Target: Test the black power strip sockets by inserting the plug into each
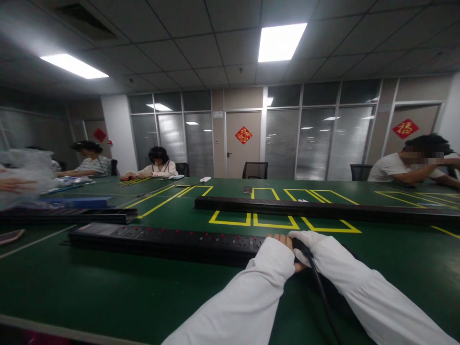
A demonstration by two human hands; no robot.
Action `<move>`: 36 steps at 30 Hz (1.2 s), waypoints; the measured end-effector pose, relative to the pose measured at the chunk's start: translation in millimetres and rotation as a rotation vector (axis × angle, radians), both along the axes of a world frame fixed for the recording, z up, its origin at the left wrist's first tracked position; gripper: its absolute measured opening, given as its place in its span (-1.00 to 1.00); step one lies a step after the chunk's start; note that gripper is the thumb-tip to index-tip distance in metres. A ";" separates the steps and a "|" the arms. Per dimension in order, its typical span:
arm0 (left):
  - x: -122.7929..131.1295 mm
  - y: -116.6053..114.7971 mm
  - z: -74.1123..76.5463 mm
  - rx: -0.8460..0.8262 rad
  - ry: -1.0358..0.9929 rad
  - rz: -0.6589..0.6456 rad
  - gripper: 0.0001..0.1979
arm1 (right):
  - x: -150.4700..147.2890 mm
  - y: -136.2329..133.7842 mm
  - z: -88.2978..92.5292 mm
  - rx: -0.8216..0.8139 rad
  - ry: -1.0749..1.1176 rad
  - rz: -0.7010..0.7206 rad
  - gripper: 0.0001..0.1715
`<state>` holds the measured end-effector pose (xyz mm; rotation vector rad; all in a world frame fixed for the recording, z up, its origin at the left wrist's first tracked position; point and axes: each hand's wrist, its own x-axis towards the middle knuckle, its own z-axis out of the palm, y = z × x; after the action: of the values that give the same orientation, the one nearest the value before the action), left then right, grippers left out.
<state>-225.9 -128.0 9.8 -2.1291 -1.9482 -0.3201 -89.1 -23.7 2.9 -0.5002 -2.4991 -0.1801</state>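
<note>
A long black power strip (pixel 165 239) with a row of sockets and small red parts lies on the green table in front of me. At its right end, my left hand (pixel 283 242) is closed round the strip, bare fingertips over the top edge. Close beside it, my right hand (pixel 312 242), in a white glove, grips a black power cable (pixel 318 278) near the strip's end. The cable hangs down toward me between my forearms. My hands hide the strip's end and the cable's tip, so I cannot tell whether they are joined.
Another long black power strip (pixel 305 207) lies farther back across yellow tape outlines (pixel 230 222). To the left are a black open channel (pixel 86 215), a phone (pixel 10 236) and a plastic bag (pixel 28 177). Several people sit round the table (pixel 108 292).
</note>
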 end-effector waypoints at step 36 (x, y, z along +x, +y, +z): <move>0.2 -1.0 0.6 -0.005 0.051 0.015 -0.27 | -3.6 -14.8 7.2 0.029 0.027 -0.024 -0.51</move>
<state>-225.7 -128.9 10.4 -2.1036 -1.9371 -0.2557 -92.7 -38.5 10.0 -0.5175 -2.4612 -0.2169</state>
